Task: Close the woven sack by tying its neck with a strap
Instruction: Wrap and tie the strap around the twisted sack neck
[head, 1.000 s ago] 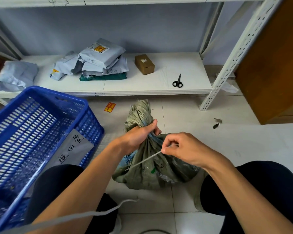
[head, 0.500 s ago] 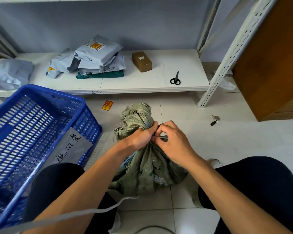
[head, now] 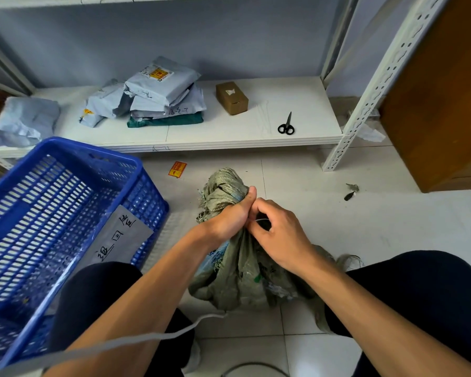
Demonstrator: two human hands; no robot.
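Note:
A grey-green woven sack point(head: 237, 278) stands on the tiled floor between my knees, its gathered neck point(head: 223, 186) bunched upward. My left hand point(head: 230, 216) grips the neck just below the bunch, thumb pointing up. Right beside it, my right hand point(head: 278, 235) has its fingers curled at the neck and pinches a thin white strap point(head: 261, 219), of which only a short piece shows between the fingers. The rest of the strap is hidden by both hands.
A blue plastic crate point(head: 65, 213) with a handwritten label sits at my left. A low white shelf point(head: 201, 140) behind the sack holds grey parcels point(head: 161, 91), a small cardboard box point(head: 231, 97), spare ties and black scissors point(head: 286, 125). A brown cabinet point(head: 441, 91) stands at right.
My right hand, which held the strap stretched out to the right of the sack a second ago, has come in against my left hand at the neck. The strap's long stretch is no longer visible.

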